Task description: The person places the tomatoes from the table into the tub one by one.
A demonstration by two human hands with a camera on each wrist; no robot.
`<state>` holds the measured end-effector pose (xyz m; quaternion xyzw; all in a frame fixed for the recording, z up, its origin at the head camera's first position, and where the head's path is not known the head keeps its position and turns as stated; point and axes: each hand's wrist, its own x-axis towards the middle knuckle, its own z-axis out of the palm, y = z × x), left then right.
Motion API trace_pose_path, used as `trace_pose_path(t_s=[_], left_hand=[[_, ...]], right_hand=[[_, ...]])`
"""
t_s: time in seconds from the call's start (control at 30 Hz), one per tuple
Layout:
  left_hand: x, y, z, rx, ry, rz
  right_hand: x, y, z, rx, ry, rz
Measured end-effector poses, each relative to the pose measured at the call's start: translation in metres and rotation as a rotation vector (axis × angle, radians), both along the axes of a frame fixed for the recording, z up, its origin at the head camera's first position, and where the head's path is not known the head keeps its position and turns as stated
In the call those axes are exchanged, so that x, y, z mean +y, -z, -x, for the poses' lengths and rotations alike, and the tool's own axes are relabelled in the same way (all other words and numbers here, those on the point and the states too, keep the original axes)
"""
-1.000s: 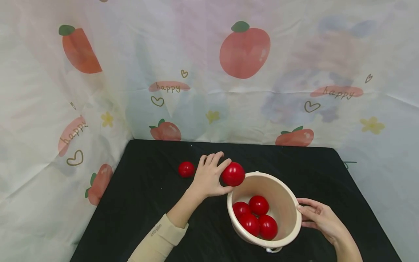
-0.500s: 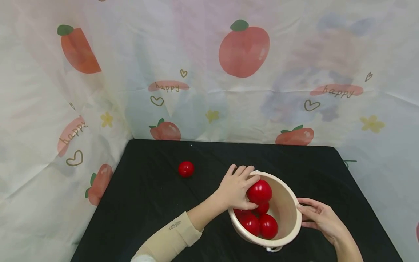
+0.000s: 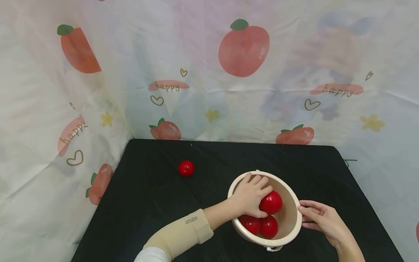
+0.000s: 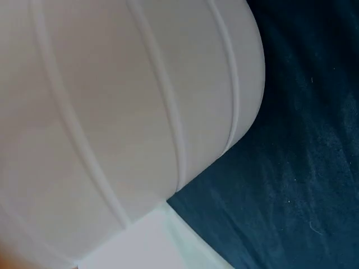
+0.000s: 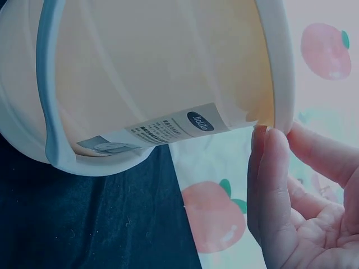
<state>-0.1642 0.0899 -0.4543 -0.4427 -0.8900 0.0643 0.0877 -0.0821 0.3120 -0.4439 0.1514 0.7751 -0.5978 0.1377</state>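
Observation:
A cream bucket [image 3: 289,214] stands tilted toward me on the black table, with red balls inside. My left hand [image 3: 250,198] reaches over its left rim, thumb and fingers around a red ball [image 3: 271,202] low in the bucket. Two more red balls, a left one [image 3: 250,224] and a right one [image 3: 269,226], show below it; the hand covers what lies behind. At the right side, my right hand [image 3: 322,220] pinches the rim, as the right wrist view also shows at the bucket's edge [image 5: 280,67]. The left wrist view holds only the ribbed outer wall [image 4: 123,112].
One red ball [image 3: 186,168] lies alone on the black tablecloth [image 3: 147,196], left of the bucket. A handle [image 5: 47,84] and a printed label [image 5: 179,126] show on the bucket's side. Behind the table hangs a fruit-patterned curtain [image 3: 196,43].
My left hand has carried a red ball from left of the bucket, over the rim and down inside. My right hand has kept its hold on the rim.

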Motion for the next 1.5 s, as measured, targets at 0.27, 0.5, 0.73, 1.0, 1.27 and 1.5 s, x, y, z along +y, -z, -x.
trace_pose_path(t_s=[0.27,0.5,0.73,1.0,1.27,1.5], left_hand=[[0.013,0.007,0.000,0.051,0.062,0.164],[0.023,0.015,0.006,0.124,0.115,0.312],[0.027,0.019,0.006,0.207,0.125,0.428],[0.029,0.018,0.006,0.137,0.051,0.457],[0.028,0.018,0.005,0.181,0.065,0.454],[0.020,0.010,0.004,0.173,0.089,0.361]], right_hand=[[0.003,0.002,-0.002,0.011,-0.011,0.036],[0.003,0.003,-0.002,0.024,-0.014,0.057],[0.004,0.004,-0.002,0.028,-0.027,0.072],[0.003,0.001,-0.001,0.021,-0.038,0.043],[0.002,0.000,-0.001,0.011,-0.067,-0.018],[0.002,0.001,-0.001,0.006,-0.067,-0.009]])
